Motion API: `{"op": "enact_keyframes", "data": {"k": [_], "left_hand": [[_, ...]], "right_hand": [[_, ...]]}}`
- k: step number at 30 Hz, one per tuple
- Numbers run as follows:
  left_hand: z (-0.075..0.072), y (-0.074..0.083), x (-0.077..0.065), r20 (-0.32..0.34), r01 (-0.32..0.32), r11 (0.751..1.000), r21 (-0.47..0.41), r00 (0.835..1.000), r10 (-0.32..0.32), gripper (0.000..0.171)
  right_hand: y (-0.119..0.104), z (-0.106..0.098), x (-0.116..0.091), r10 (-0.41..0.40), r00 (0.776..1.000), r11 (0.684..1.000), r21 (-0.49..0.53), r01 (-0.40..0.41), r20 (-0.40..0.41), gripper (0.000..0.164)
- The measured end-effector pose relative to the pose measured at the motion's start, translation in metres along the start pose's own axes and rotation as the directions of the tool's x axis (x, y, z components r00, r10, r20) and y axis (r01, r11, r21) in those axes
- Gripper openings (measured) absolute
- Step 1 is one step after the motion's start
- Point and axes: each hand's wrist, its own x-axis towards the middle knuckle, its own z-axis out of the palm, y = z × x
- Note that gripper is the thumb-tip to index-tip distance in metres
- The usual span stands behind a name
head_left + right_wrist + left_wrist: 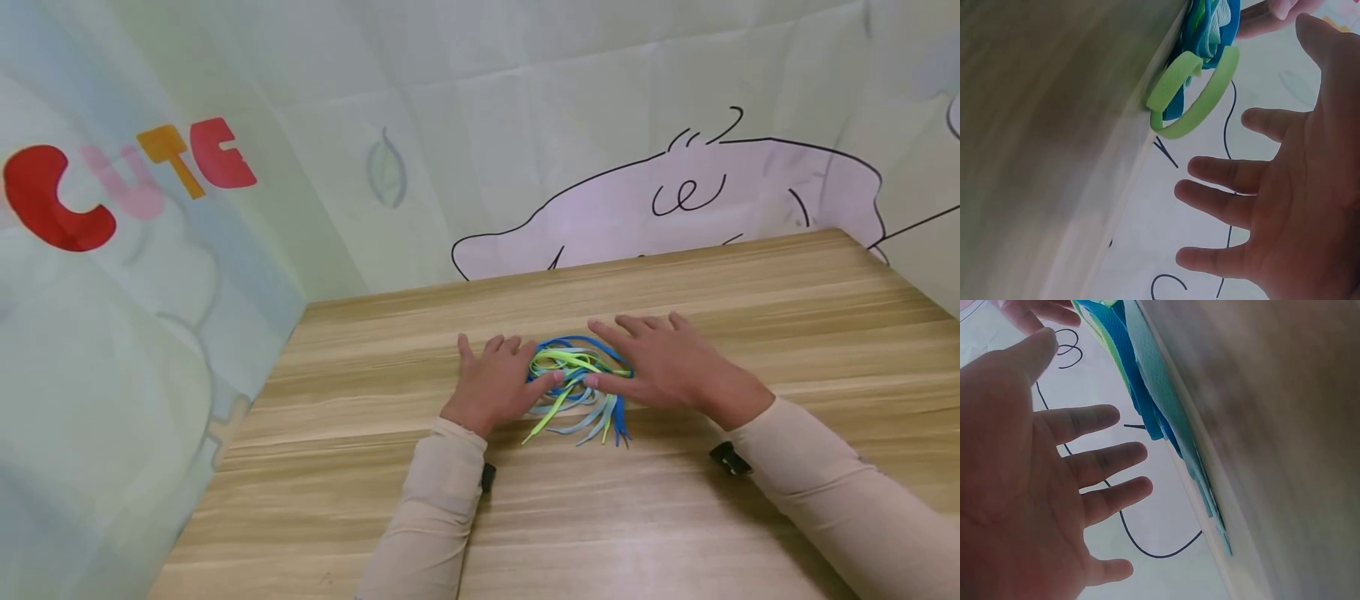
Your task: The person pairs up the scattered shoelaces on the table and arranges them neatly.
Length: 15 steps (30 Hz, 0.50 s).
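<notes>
The left arm reaches from the near edge towards the far side, its pale sleeve [431,521] ending at the wrist; the left hand [495,385] is back-up, fingers straight and spread, thumb reaching right, grasping nothing; the right arm slants in from the near right, and the right hand [663,365] points far and left, likewise spread and free of any grip, thumb reaching left.

The tangle of blue, pale blue and yellow-green laces [567,359] lies on the table [600,517] between the hands, below the thumb tips, its loose ends trailing to the near side; a yellow-green loop stands out on its right in the right wrist view.

The thumbs cover a little of the tangle, and whether they touch it I cannot tell; both sleeves are cut off by the frame; the wrist views crop the laces at the top and blur the tabletop.
</notes>
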Motion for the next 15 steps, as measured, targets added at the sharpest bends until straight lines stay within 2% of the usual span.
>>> {"op": "enact_keyframes", "data": {"k": [8,15], "left_hand": [[0.0002,0.0001,0.0005,-0.003,-0.022,1.0,0.013,1.0,0.022,0.064],[0.0018,-0.0023,0.0009,-0.025,-0.036,0.999,0.02,0.999,0.036,0.054]], "right_hand": [[-0.0053,-0.0005,-0.0014,-0.032,0.999,0.999,0.012,0.032,-0.015,0.084],[-0.0088,0.0001,0.0017,-0.066,0.998,0.998,0.011,0.066,0.015,0.076]]}}
